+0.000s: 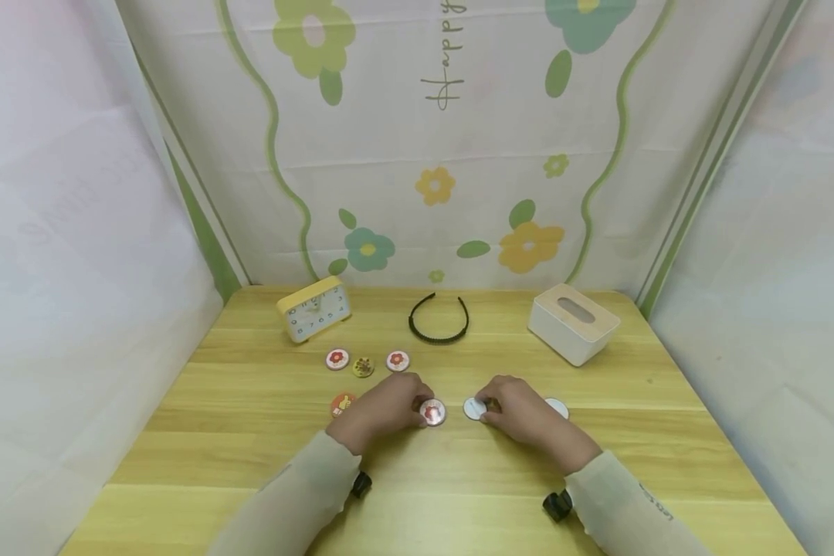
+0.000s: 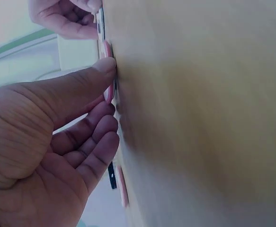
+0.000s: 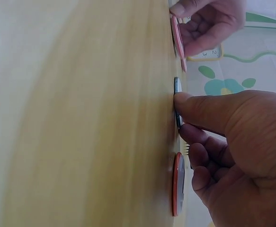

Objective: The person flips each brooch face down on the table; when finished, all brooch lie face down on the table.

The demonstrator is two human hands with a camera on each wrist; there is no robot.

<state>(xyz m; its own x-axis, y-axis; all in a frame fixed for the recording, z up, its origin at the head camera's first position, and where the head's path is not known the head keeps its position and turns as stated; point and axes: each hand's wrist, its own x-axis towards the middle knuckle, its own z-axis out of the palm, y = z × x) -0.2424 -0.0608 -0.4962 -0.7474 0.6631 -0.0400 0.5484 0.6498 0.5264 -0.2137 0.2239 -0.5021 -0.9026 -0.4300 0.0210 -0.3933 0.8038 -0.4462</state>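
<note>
In the head view my left hand (image 1: pixel 389 405) pinches a round badge (image 1: pixel 432 412) with a red flower on a pale face. Its thumb and fingertips hold the rim, close over the table. To the right, my right hand (image 1: pixel 521 411) pinches a white-faced round badge (image 1: pixel 474 409) by its edge. The two badges are a short way apart. The right wrist view shows the dark rim of this white-faced badge (image 3: pixel 177 85) under the thumb. A second white disc (image 1: pixel 558 407) lies partly hidden behind my right hand; its rim looks red in the right wrist view.
Two red-flower badges (image 1: pixel 337 358) and a yellow patterned badge (image 1: pixel 363 366) lie beyond my left hand. An orange badge (image 1: pixel 343 403) is partly covered by that arm. Farther back stand a yellow clock (image 1: pixel 316 309), a black headband (image 1: pixel 439 338) and a tissue box (image 1: pixel 570 328).
</note>
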